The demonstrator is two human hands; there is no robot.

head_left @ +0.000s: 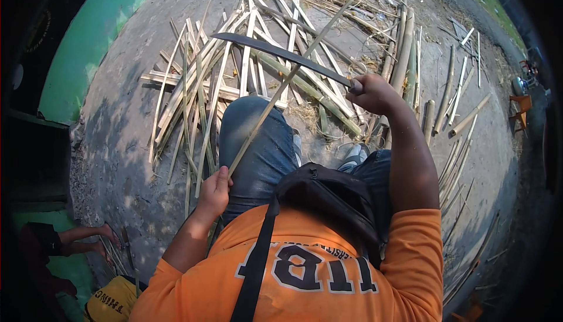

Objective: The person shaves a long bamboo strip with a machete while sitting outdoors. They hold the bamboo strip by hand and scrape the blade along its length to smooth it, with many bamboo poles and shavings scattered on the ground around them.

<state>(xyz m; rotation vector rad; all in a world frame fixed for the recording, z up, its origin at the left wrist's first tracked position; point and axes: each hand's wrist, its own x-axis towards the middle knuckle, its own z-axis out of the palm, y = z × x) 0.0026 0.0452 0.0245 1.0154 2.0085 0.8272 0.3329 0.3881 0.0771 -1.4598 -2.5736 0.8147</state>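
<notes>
My right hand [374,94] is closed round the handle of a machete [281,53], whose long dark blade points to the left. Its blade crosses a long thin bamboo strip [267,109]; whether the two touch, I cannot tell. Beside my left knee, my left hand [214,193] grips the strip's lower end. From there the strip slants up and away to the right, passing over my knee. Beyond my knees lies a loose heap of split bamboo slats [202,81], pale and greenish.
Whole bamboo poles [403,52] lie to the right of the heap, with shorter cut pieces [471,114] further right. A black bag [328,196] rests on my lap. At the lower left, another person's bare feet [108,243] show near a green wall [76,64].
</notes>
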